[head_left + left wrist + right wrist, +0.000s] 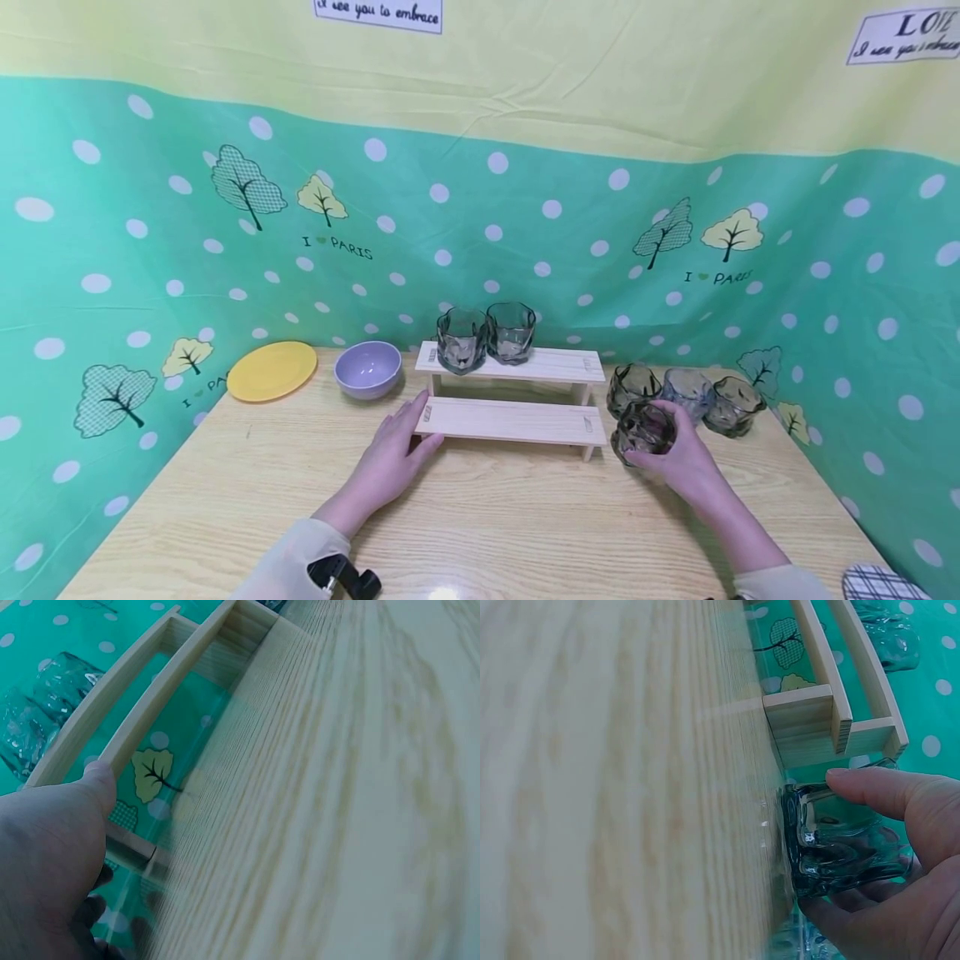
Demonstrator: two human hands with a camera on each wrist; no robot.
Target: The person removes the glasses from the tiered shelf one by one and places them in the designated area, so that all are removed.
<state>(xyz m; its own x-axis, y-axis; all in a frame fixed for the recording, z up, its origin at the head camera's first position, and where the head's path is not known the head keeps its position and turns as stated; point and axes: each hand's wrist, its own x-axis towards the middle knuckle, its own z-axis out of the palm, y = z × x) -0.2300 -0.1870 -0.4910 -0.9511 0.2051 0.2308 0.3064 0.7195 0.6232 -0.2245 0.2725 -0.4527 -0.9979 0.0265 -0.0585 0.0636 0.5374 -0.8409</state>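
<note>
the right hand (pixel 682 454) pinches a dark glass (pixel 643 430), with the thumb on one side and the fingers curled on the other. this glass is low over the table (pixel 510 517), just to the right of the wooden stand (pixel 510 419); whether its base touches the table, i cannot tell.

just beyond the grip there is a row of three glasses (pixel 734 406), and the nearest of them is partly hidden behind the held one. to the left of the grip and farther back, two glasses (pixel 512 333) stand side by side on the upper board of the stand.

the left hand (pixel 393 458) is well apart from this grip, at the other end of the stand. its fingers are spread and pinch nothing that i can see; the thumb touches the front edge of the lower board.

in my judgement, the step in hand is the handling of one glass, while the left hand seems to steady the stand. the next move probably calls for a firm pinch and a straight lift, because the close glass behind the grip could be knocked.
</note>
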